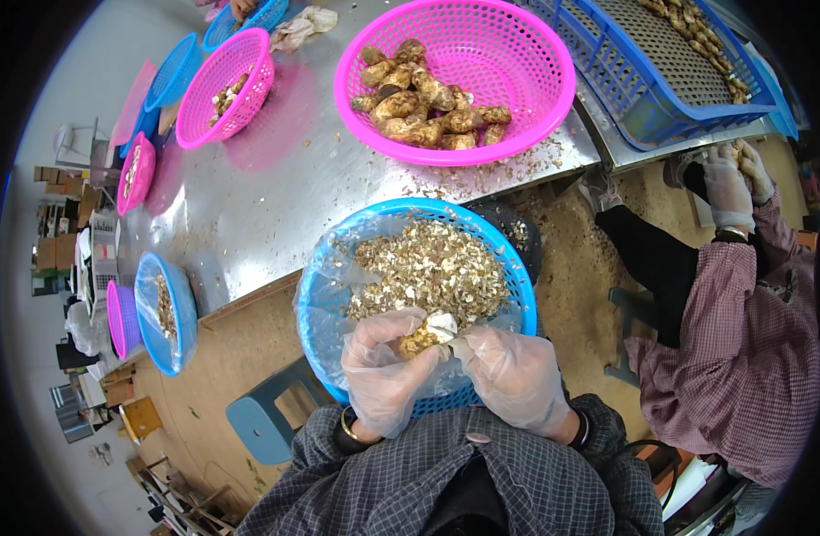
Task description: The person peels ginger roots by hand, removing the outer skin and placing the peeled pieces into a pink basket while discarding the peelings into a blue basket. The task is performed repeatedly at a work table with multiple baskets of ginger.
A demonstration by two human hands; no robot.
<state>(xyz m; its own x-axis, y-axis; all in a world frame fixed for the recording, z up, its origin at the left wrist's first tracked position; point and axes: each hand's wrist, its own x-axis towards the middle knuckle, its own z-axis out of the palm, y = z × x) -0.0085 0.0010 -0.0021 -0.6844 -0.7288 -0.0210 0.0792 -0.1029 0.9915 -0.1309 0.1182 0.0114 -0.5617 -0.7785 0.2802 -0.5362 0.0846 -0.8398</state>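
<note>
Both my hands wear thin clear plastic gloves. My left hand [391, 368] grips a brownish-yellow lump [420, 338], probably a mushroom, with a white patch bared at its top. The fingertips of my right hand [510, 372] pinch its right side or a small bit there; which one is hard to tell. Below them a blue perforated plastic basket [527, 295], lined with a clear plastic bag [326, 288], holds a heap of small brown and white flakes [437, 268]. Beyond it, a pink perforated basket [557, 100] on the metal table [249, 221] holds several similar brown lumps [417, 110].
A co-worker in a checked top [725, 375] sits at the right, gloved hands [735, 181] around a lump. A blue crate [638, 114] stands at the upper right. More baskets [229, 100] line the table's left part. A blue-grey plastic stool [259, 422] stands at lower left.
</note>
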